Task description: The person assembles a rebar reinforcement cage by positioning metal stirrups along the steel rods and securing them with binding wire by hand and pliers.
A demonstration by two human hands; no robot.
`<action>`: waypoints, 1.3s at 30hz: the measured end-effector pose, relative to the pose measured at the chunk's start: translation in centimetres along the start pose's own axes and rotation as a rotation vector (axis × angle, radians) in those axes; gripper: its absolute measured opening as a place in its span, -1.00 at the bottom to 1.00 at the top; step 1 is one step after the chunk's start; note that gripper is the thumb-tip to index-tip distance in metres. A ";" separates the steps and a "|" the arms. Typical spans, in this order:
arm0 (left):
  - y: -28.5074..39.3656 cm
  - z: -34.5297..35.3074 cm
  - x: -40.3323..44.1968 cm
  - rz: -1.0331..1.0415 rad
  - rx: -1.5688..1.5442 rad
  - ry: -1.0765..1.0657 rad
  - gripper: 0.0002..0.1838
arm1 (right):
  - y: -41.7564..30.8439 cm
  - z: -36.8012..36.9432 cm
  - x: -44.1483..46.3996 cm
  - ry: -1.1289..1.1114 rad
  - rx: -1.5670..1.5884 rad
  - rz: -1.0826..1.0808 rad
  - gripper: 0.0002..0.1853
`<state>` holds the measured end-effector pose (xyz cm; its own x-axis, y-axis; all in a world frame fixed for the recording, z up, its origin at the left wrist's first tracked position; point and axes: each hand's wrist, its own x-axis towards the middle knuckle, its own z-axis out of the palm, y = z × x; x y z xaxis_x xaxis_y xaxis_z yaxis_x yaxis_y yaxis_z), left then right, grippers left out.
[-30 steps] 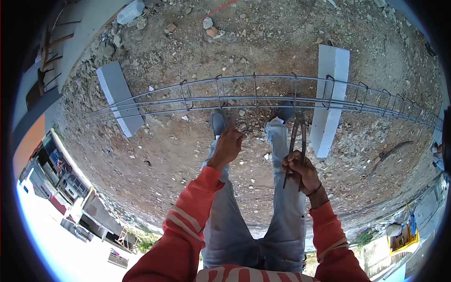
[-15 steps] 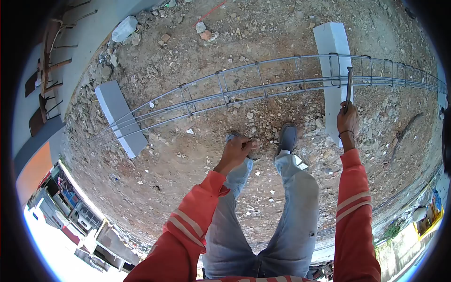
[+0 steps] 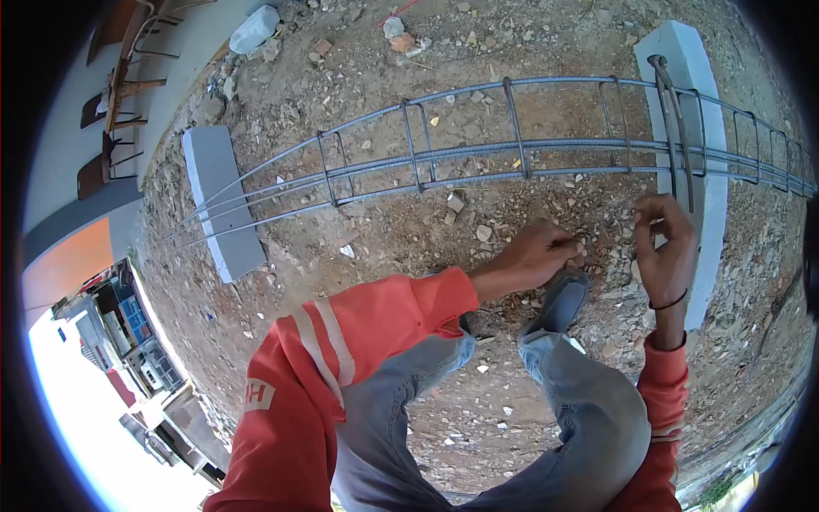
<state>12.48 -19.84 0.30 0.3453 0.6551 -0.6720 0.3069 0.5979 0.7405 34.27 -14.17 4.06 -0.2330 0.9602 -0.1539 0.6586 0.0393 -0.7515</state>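
My left hand (image 3: 539, 256) is closed with its fingertips pressed together, over my shoe and below the rebar cage (image 3: 465, 152). Whatever it grips is too small to make out. My right hand (image 3: 667, 256) is off the tool, its fingers curled toward the thumb in a pinch; I cannot see what is between them. Just beyond it, dark metal pincers (image 3: 671, 115) lie across the cage's bars, handles pointing toward me. Several thin square stirrups join the long bars of the cage. It rests on a right grey block (image 3: 712, 247) and a left grey block (image 3: 223, 205).
Rough ground (image 3: 375, 256) with stones and rubble lies all around. A white lump (image 3: 254, 30) sits at the upper left near a wall edge. Chairs (image 3: 107, 162) stand on the paved area at the left. My shoe (image 3: 563, 303) is close to the cage.
My right hand has let go of the pincers, which now lie on the cage. My left hand has moved right and forward, closer to my right hand. My view has shifted and lowered.
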 end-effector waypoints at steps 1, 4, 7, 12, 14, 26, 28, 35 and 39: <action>-0.5 0.6 0.6 0.024 0.017 0.014 -0.67 | 0.3 1.2 -1.1 -0.182 0.162 -0.023 -0.79; -3.3 2.1 2.5 -0.144 -0.299 0.079 -0.69 | 0.1 5.6 -3.7 -0.307 0.547 -0.009 -0.75; -5.1 1.8 3.4 -0.305 -0.760 0.016 -0.62 | 1.6 8.0 -3.9 -0.289 0.556 -0.070 -0.75; -3.8 -0.3 2.9 -0.259 -0.645 0.081 -0.72 | 4.1 11.5 -3.1 -0.133 0.663 -0.128 -0.88; -3.6 -2.1 3.1 -0.103 -0.403 -0.029 -0.76 | 3.4 10.5 -2.4 -0.147 0.785 -0.025 -0.92; 8.0 -5.6 -3.2 0.580 0.026 0.220 -0.75 | -4.0 5.1 0.9 -0.034 1.271 -0.138 -0.82; 10.9 -6.5 -4.3 0.704 -0.165 0.281 -0.77 | -6.3 3.6 2.4 -0.036 1.356 -0.195 -0.83; 21.8 -11.3 -7.9 1.000 -0.292 0.330 -0.79 | -15.3 -5.6 7.3 0.319 1.110 -0.617 -0.82; 21.4 -13.0 -8.6 1.096 -0.315 0.422 -0.81 | -17.4 -8.9 7.2 0.434 1.035 -0.737 -0.83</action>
<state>4.57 -6.71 21.86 -0.0472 0.9473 0.3168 -0.2154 -0.3194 0.9228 27.51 -5.47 21.69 0.0741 0.8229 0.5633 -0.4061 0.5408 -0.7366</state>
